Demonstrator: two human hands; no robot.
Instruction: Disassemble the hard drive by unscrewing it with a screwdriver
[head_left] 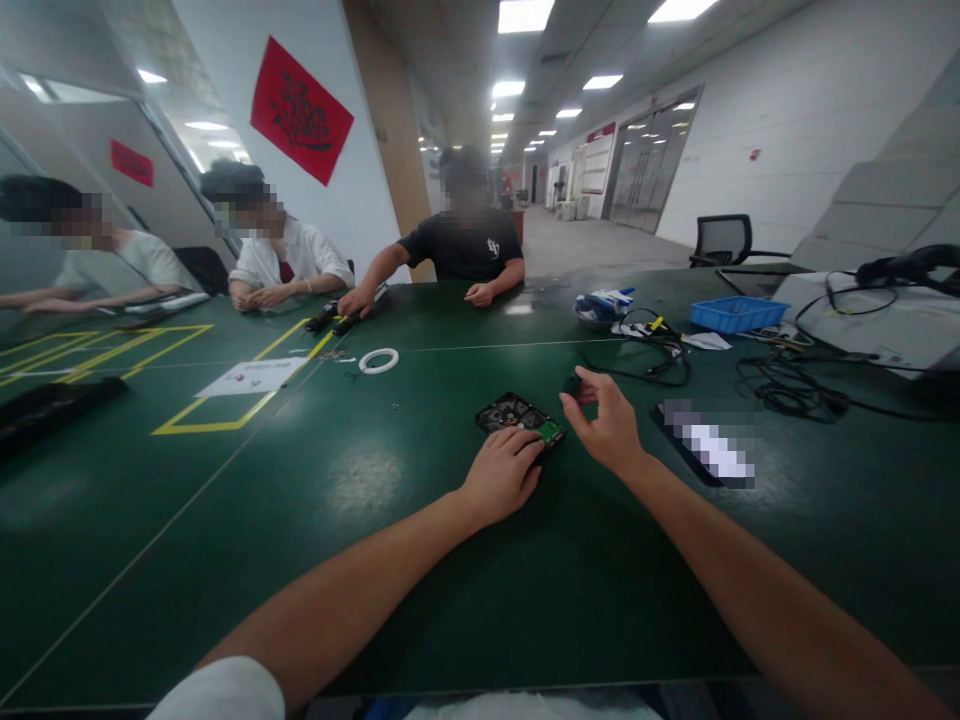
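Note:
A black hard drive (507,408) with a green circuit board (551,431) lies flat on the green table (420,590). My left hand (504,468) rests over its near edge, fingers curled onto the board and holding the drive; part of the drive is hidden beneath. Just right of the drive and slightly above the table, my right hand (609,418) pinches a small dark block-like piece (572,384) between thumb and fingers. What kind of piece it is I cannot make out. Several tiny bits (395,406) lie to the left of the drive.
A phone (705,445) lies right of my right hand. Beyond it are black cables (649,350), a blue tray (739,314) and a bowl (602,306). A white ring (379,360) and a paper sheet (253,377) lie left. A person in black (466,247) sits opposite; two others sit left.

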